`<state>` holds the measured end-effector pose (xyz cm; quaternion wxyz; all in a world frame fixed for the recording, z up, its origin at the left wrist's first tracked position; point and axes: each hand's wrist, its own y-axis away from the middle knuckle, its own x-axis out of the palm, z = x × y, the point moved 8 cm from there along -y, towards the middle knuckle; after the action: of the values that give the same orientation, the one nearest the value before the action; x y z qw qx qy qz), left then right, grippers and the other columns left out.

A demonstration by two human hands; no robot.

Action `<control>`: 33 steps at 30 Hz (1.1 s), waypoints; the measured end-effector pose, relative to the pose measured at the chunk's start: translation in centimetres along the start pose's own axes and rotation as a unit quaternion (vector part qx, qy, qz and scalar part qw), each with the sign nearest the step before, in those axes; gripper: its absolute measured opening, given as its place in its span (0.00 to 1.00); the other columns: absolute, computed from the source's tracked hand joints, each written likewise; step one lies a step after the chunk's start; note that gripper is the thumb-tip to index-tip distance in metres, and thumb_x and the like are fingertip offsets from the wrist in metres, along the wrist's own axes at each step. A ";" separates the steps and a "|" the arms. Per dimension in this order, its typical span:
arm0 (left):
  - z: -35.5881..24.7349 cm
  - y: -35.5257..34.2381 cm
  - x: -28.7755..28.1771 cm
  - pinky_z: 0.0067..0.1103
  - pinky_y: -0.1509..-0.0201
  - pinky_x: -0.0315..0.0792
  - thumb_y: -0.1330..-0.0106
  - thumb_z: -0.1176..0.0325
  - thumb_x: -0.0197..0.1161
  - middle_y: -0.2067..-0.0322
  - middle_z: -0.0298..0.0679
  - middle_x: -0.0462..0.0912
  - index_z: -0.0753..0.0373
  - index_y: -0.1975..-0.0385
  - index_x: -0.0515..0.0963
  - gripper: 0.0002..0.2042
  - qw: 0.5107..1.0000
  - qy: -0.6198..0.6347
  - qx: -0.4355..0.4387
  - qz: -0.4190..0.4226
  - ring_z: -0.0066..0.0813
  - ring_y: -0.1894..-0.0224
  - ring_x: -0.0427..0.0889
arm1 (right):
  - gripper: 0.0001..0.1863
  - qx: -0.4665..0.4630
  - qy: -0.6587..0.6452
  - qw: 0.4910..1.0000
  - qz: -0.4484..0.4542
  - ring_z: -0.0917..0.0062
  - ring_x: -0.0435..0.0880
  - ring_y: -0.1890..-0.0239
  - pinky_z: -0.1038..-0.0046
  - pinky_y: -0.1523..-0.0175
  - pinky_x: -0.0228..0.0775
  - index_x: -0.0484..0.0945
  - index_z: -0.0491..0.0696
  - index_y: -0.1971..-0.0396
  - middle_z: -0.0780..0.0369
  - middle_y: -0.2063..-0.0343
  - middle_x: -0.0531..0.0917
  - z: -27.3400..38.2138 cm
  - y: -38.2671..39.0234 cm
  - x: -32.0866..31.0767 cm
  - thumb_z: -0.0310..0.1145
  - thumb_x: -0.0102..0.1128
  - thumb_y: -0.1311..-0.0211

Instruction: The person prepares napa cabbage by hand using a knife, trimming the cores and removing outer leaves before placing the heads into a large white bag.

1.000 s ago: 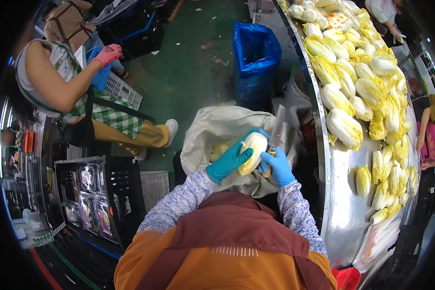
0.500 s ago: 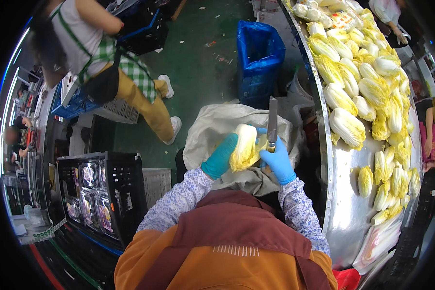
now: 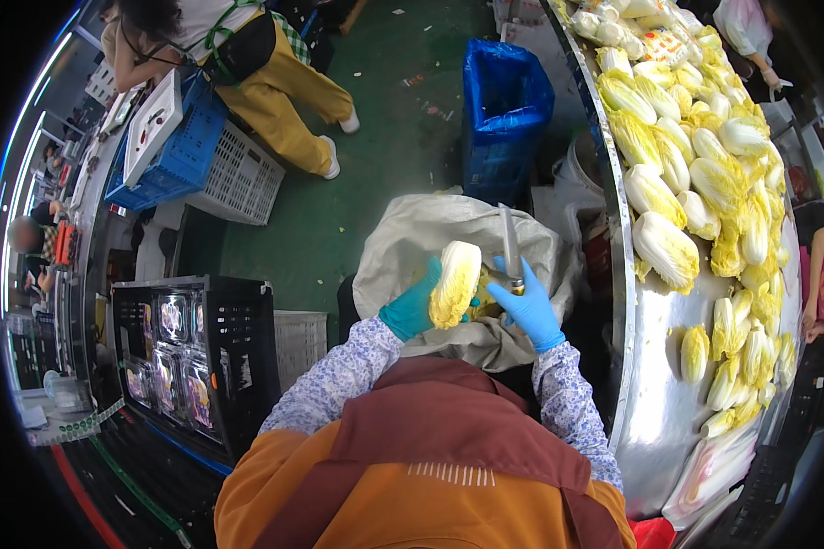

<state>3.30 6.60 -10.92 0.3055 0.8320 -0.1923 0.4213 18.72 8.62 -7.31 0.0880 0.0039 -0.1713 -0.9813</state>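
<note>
1 cabbage (image 3: 455, 285) lies in the left hand (image 3: 409, 308), fingers clamped around it, over the sack (image 3: 389, 240), inside its left edge; right hand's (image 3: 531, 311) fingers clamp 1 knife (image 3: 511, 242).

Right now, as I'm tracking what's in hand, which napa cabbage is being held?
The white-and-yellow cabbage above the pale sack, held in the left hand; the other whole cabbages in view are on the metal table.

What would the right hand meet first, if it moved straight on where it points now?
Beyond its knife, the right hand would probably meet the far rim of the white sack first, though depth is unclear.
</note>
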 end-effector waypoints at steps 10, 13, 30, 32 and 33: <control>-1.4 -0.1 2.0 0.24 0.38 0.66 0.32 0.57 0.55 0.42 0.39 0.68 0.62 0.34 0.54 0.30 0.995 -0.099 0.026 -0.003 0.28 0.41 0.70 | 0.29 -0.009 -0.086 0.995 0.050 0.89 0.72 0.77 0.85 0.75 0.66 0.66 0.46 0.40 0.67 0.69 0.78 -0.5 0.6 0.8 0.28 0.59 0.45; -1.1 -0.5 1.6 0.23 0.39 0.66 0.30 0.55 0.53 0.43 0.38 0.69 0.62 0.34 0.57 0.29 0.977 -0.212 -0.006 -0.012 0.26 0.43 0.71 | 0.28 -0.024 -0.070 0.997 0.022 0.88 0.74 0.74 0.84 0.70 0.68 0.66 0.47 0.41 0.67 0.69 0.78 -1.6 0.1 0.5 0.28 0.57 0.45; -3.2 -1.1 0.6 0.23 0.35 0.61 0.29 0.58 0.50 0.40 0.39 0.65 0.63 0.36 0.57 0.26 0.956 -0.235 0.165 -0.067 0.27 0.39 0.65 | 0.40 -0.113 0.080 0.990 -0.039 0.76 0.79 0.55 0.74 0.50 0.71 0.58 0.51 0.34 0.56 0.52 0.79 0.3 -1.2 -0.2 0.37 0.66 0.46; -2.9 -1.3 1.4 0.23 0.35 0.61 0.29 0.58 0.50 0.40 0.39 0.65 0.63 0.36 0.57 0.25 0.954 -0.251 0.156 -0.047 0.27 0.39 0.66 | 0.37 -0.071 0.036 0.997 -0.013 0.77 0.79 0.55 0.75 0.51 0.71 0.63 0.50 0.37 0.57 0.52 0.79 0.2 -1.3 0.7 0.38 0.67 0.46; -2.8 -1.3 2.0 0.23 0.35 0.61 0.28 0.57 0.49 0.41 0.39 0.66 0.63 0.36 0.58 0.25 0.939 -0.297 0.168 -0.049 0.27 0.39 0.66 | 0.35 -0.058 0.027 0.998 0.002 0.77 0.78 0.54 0.75 0.51 0.72 0.64 0.49 0.38 0.58 0.52 0.79 -0.1 -1.4 1.2 0.38 0.67 0.46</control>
<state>3.53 9.31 -8.47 0.1108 0.9669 -0.1594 0.1657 17.30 9.72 -7.84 0.0945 0.0252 -0.1116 -0.9889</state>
